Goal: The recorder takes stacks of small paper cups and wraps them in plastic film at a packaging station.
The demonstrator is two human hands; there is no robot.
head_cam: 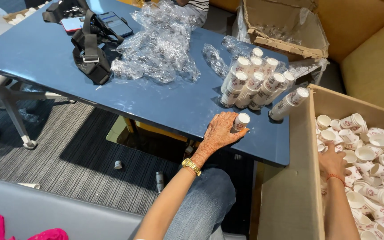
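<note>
A: While the left hand is closing its fingers round a short stack of paper cups at the near edge of the blue table, what is the right hand doing?

B: It is reaching into the cardboard box, resting among the loose cups; whether it is gripping one, I cannot tell.

A: Also lying on the table?

B: Sleeved cup stacks, crumpled plastic wrap, a black strap, a phone.

A: Step in hand?

B: Seemingly stacking loose cups. The next cup is needing to be picked mouth-up and seated squarely in the held stack.
</note>
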